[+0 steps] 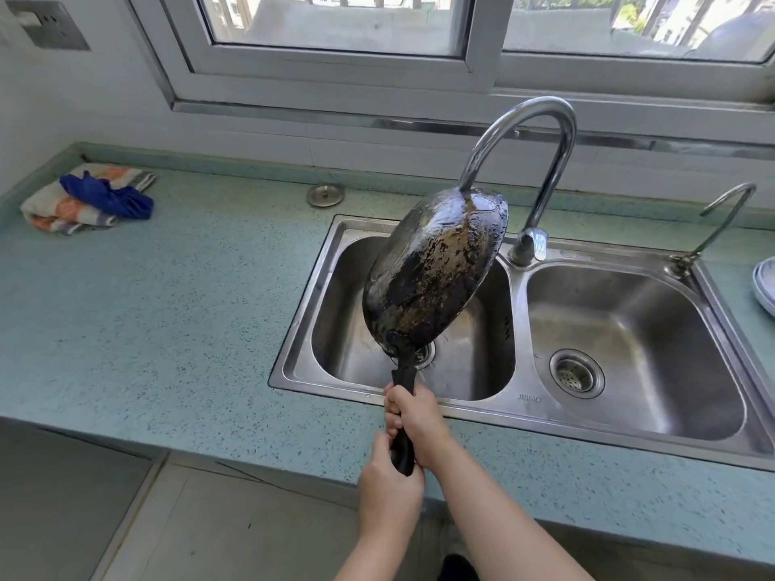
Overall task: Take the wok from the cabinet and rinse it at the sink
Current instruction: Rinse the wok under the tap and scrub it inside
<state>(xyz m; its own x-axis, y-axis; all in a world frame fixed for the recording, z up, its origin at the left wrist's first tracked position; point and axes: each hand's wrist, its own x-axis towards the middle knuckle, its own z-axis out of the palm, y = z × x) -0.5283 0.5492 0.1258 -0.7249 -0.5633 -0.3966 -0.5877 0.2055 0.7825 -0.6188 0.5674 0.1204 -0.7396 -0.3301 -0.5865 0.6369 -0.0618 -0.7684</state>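
Wok point(436, 270) is held tilted, underside up, over left sink point(518, 312) basin under faucet point(541, 161); handle point(403, 413) is clasped by both hands, L grip point(388, 488) below R grip point(415, 421).

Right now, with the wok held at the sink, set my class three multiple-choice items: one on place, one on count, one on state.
1. Where is the wok?
A. Over the left basin
B. On the counter
C. In the right basin

2. How many taps stand at the sink?
A. One
B. Two
C. Three

3. How is the handle held?
A. Left hand only
B. Right hand only
C. Both hands

Answers:
1 A, it hangs tilted above the left basin.
2 B, a tall tap and a small tap.
3 C, the left hand and right hand both grip it.
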